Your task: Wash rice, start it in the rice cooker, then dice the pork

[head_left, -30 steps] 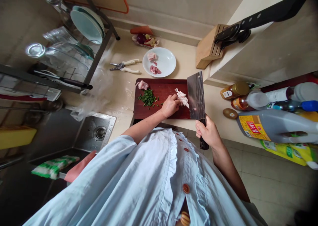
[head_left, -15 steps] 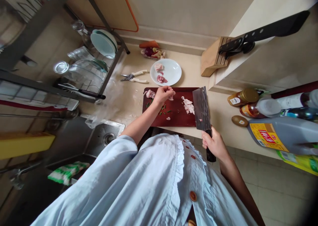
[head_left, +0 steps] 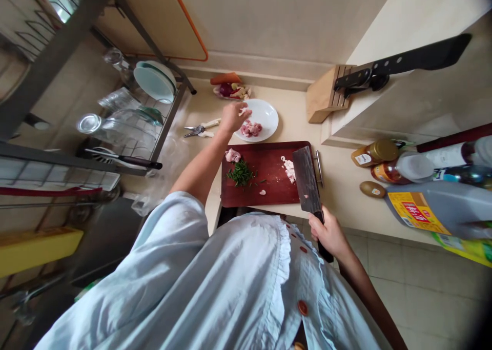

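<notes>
My left hand (head_left: 234, 116) reaches over the near left side of the white plate (head_left: 271, 122), its fingers pinched round a pale pink piece of raw meat (head_left: 245, 111) that they partly cover. Just below those fingers, redder raw meat (head_left: 251, 129) lies heaped on the plate. My right hand (head_left: 328, 232) grips the black handle of a cleaver (head_left: 306, 178), whose blade rests over the right end of the dark red cutting board (head_left: 269, 191). White chopped fat (head_left: 288, 169) lies beside the blade. Chopped greens (head_left: 241, 173) and another meat piece (head_left: 232, 156) are at the board's left.
Kitchen scissors (head_left: 200, 129) lie left of the plate, with a tray of vegetables (head_left: 232, 90) behind. The dish rack (head_left: 169, 119) stands at left. A knife block (head_left: 326, 96), a kiwi (head_left: 372, 189), jars and a large jug (head_left: 434, 206) are at right.
My left hand has moved from the board up to the plate, uncovering the greens. The red meat heap on the plate is larger. My right hand still holds the cleaver.
</notes>
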`<state>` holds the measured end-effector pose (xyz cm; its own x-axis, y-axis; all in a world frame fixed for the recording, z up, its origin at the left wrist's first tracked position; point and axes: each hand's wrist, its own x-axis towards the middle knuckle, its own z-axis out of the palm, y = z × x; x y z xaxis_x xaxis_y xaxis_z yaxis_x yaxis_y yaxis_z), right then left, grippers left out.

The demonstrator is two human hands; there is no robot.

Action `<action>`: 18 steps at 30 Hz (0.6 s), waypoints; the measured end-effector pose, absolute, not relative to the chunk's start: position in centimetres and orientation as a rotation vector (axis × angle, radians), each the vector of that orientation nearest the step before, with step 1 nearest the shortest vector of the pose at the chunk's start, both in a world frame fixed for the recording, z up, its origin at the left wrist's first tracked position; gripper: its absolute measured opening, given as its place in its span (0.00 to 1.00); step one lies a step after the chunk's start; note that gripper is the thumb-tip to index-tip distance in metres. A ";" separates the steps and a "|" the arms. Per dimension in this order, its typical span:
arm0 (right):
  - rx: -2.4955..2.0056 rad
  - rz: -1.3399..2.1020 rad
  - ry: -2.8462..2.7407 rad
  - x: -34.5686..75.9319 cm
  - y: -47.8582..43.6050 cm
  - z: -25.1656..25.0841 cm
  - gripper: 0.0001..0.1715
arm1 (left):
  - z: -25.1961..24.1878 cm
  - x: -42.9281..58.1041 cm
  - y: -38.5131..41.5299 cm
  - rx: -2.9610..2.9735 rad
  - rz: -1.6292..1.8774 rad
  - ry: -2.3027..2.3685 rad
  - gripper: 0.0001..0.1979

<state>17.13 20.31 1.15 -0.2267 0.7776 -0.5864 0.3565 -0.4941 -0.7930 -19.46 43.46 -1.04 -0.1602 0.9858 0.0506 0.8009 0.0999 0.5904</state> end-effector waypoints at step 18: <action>-1.655 1.676 -1.839 16.0 22.8 -0.1 0.09 | -5.7 -24.7 33.2 2.036 0.435 1.736 0.06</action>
<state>16.04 22.84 -0.07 -0.3784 0.7636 -0.5233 0.5918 -0.2351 -0.7710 -24.69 33.22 -5.67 0.1682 0.9851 -0.0373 0.8511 -0.1260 0.5097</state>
